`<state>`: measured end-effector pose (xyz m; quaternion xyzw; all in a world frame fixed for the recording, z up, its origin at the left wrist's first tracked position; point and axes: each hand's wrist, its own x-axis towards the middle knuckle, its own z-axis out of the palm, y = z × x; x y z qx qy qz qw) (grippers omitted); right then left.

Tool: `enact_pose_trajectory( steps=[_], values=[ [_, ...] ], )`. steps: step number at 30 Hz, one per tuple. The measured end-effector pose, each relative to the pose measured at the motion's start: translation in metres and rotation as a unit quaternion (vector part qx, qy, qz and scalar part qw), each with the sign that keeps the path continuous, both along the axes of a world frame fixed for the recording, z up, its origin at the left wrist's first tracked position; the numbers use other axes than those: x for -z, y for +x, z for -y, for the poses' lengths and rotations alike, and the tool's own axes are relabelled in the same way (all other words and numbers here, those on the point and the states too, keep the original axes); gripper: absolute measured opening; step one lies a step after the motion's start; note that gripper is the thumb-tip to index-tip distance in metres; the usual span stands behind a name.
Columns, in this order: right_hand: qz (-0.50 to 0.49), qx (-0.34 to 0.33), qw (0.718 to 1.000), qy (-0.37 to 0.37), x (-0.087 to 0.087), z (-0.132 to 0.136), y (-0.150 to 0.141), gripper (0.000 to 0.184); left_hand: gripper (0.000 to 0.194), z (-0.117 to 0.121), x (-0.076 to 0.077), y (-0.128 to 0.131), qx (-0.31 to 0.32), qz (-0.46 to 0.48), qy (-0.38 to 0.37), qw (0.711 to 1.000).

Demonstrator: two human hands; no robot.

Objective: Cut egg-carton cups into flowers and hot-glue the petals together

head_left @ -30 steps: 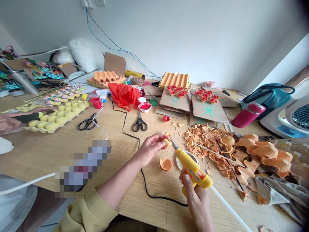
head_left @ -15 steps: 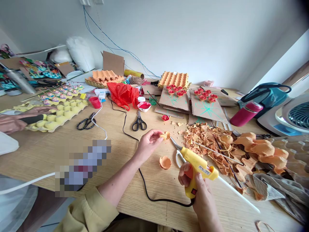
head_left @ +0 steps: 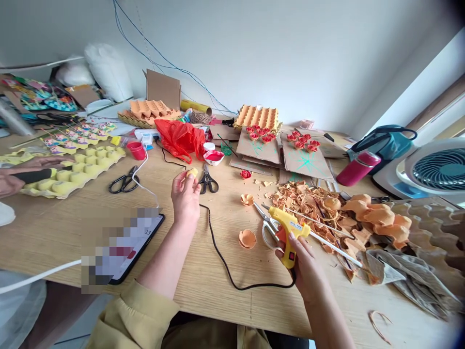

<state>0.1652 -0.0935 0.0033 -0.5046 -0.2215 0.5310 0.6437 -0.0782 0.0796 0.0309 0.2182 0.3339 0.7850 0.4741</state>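
My left hand (head_left: 186, 196) is raised over the middle of the table, its fingertips closed on a small pale-yellow piece (head_left: 192, 172) that looks like egg carton. Black-handled scissors (head_left: 209, 183) lie just beyond it. My right hand (head_left: 303, 261) is wrapped round the handle of a yellow glue gun (head_left: 288, 223), with a white glue stick (head_left: 336, 249) sticking out of its back. Under the gun lie white-handled scissors (head_left: 269, 228). Left of its nozzle, two orange egg-carton flowers rest on the table, a smaller one (head_left: 247, 199) and a larger one (head_left: 247, 239).
A heap of orange carton scraps (head_left: 308, 203) spreads at right, near a pink bottle (head_left: 359, 168) and a fan (head_left: 436, 167). Red flowers (head_left: 304, 140) stand on cardboard behind. The gun's black cord (head_left: 232, 281) crosses the table. Another person's hand (head_left: 39, 165) works at a yellow egg tray (head_left: 87, 169).
My left hand has moved left, away from the nozzle, and the smaller orange flower now lies on the table. The glue gun has shifted slightly up in view.
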Motion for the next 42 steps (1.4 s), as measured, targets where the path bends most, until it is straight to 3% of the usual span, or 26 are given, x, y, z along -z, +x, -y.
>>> enact_pose_trajectory(
  steps=[4, 7, 11, 19, 26, 29, 33, 37, 42],
  values=[
    [0.007, -0.029, 0.998, -0.048, -0.001, 0.001, 0.013, 0.038, 0.041, 0.005, 0.001, 0.01, 0.066, -0.018, -0.022, 0.997],
    [0.058, -0.008, 0.995, -0.078, 0.003, 0.002, 0.027, 0.043, 0.04, 0.009, 0.001, 0.016, 0.101, -0.024, -0.036, 0.994],
    [0.061, -0.02, 0.996, -0.061, 0.009, 0.0, 0.031, 0.044, 0.036, 0.011, 0.001, 0.018, 0.13, -0.009, -0.045, 0.99],
    [0.077, -0.052, 0.995, -0.026, 0.01, -0.016, 0.007, 0.042, 0.035, 0.01, -0.009, 0.01, 0.157, 0.035, 0.03, 0.987],
    [0.105, -0.035, 0.993, -0.051, 0.011, -0.017, 0.022, 0.05, 0.037, 0.022, -0.01, 0.021, 0.213, -0.022, 0.054, 0.975],
    [0.206, 0.004, 0.975, -0.086, 0.017, -0.018, 0.033, 0.052, 0.033, 0.031, -0.008, 0.028, 0.238, -0.123, 0.077, 0.96],
    [0.309, 0.071, 0.941, -0.119, 0.026, -0.019, 0.038, 0.062, 0.029, 0.04, -0.008, 0.033, 0.213, -0.238, 0.118, 0.94],
    [0.402, 0.057, 0.906, -0.122, 0.022, -0.02, 0.031, 0.063, 0.025, 0.044, -0.008, 0.034, 0.205, -0.291, 0.129, 0.926],
    [0.545, 0.052, 0.832, -0.095, 0.013, -0.025, 0.02, 0.057, 0.02, 0.049, -0.011, 0.033, 0.168, -0.387, 0.144, 0.895]
  ],
)
